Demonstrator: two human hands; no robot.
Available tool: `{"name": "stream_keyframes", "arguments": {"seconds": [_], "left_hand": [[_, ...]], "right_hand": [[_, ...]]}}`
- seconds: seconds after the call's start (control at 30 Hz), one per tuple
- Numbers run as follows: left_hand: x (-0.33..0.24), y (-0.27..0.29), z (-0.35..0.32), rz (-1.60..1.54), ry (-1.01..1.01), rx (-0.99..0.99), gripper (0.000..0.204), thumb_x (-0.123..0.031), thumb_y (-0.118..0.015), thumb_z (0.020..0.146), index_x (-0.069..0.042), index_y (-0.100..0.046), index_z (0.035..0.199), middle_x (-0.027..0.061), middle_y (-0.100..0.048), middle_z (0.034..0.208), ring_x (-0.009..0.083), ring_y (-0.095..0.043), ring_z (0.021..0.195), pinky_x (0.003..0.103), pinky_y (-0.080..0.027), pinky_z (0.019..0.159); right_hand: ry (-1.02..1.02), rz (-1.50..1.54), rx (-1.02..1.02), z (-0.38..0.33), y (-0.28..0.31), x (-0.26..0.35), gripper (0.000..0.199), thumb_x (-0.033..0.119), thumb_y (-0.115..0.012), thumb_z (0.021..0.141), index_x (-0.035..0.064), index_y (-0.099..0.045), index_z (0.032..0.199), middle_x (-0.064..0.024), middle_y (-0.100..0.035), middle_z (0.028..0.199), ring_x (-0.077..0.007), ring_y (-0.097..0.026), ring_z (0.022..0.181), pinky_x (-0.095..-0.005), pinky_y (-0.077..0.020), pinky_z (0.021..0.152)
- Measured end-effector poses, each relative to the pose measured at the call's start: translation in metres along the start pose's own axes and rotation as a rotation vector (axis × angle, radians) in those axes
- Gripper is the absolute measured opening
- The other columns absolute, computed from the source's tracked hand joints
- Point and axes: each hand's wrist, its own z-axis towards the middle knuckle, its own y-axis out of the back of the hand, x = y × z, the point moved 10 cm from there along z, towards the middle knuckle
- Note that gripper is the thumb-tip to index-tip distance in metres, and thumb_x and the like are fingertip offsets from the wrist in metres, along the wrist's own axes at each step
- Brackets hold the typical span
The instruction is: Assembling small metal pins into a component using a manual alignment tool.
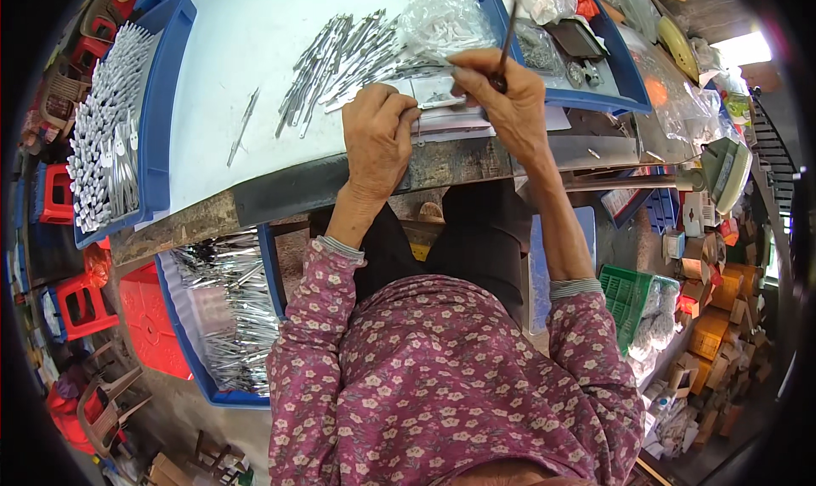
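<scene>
At the table's near edge, my left hand (376, 138) is closed, thumb and forefinger pinched at the end of a pale metal strip (440, 102). My right hand (508, 104) faces it from the other side. It grips a screwdriver-like tool (508, 40) with a dark handle, its thin shaft pointing up and away. The right fingertips are blurred beside the strip, and any small part between them is hidden. Just beyond my hands lies a loose pile of slim silver metal strips (340, 61). A clear plastic bag (449, 17) with small pieces rests behind them.
A blue tray (161, 104) packed with strips stands at the left. Another blue tray (642, 78) at the right holds bags and small parts. Below the table, a blue bin (195, 367) contains more strips. A green crate (625, 295) and cardboard boxes (710, 333) occupy the right floor.
</scene>
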Motion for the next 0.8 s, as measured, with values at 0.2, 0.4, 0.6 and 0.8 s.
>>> {"name": "stream_keyframes", "arguments": {"seconds": [0.2,0.4,0.6,0.8], "left_hand": [[0.005,-0.003,-0.002,-0.065,0.017,0.009,0.009,0.0,-0.067,0.068,-0.001,-0.063,0.077,0.0081,-0.056,0.076,0.0226,-0.055,0.072,0.031,-0.042,0.063],[0.007,-0.001,-0.003,-0.07,0.018,0.006,0.009,0.0,-0.067,0.068,-0.001,-0.063,0.077,0.0082,-0.057,0.076,0.0227,-0.055,0.072,0.031,-0.043,0.063],[0.008,-0.002,-0.003,-0.071,0.031,0.007,0.008,-0.003,-0.067,0.067,-0.004,-0.061,0.072,0.0059,-0.056,0.075,0.0243,-0.054,0.074,0.034,-0.041,0.065],[0.001,-0.003,-0.001,-0.056,-0.005,0.03,0.008,-0.003,-0.067,0.067,-0.004,-0.06,0.072,0.0064,-0.056,0.074,0.0254,-0.054,0.074,0.035,-0.041,0.064]], "right_hand": [[0.027,-0.021,0.08,0.004,-0.028,0.011,0.02,0.009,-0.054,0.084,0.0,-0.056,0.103,-0.0072,-0.063,0.087,-0.0115,-0.057,0.08,-0.025,-0.0457,0.066],[0.183,-0.643,0.063,-0.007,-0.021,0.035,0.02,0.016,-0.06,0.084,-0.0005,-0.055,0.093,-0.0149,-0.061,0.077,-0.0223,-0.062,0.071,-0.0321,-0.0459,0.06],[0.52,-0.184,-0.191,-0.014,-0.005,0.076,0.015,0.013,-0.061,0.082,0.0009,-0.054,0.088,-0.013,-0.059,0.068,-0.0205,-0.058,0.056,-0.0307,-0.0433,0.05],[0.112,-0.485,-0.05,-0.011,-0.004,0.021,0.023,0.023,-0.062,0.083,0.001,-0.054,0.087,-0.0147,-0.057,0.062,-0.0298,-0.057,0.055,-0.0367,-0.0421,0.05]]}}
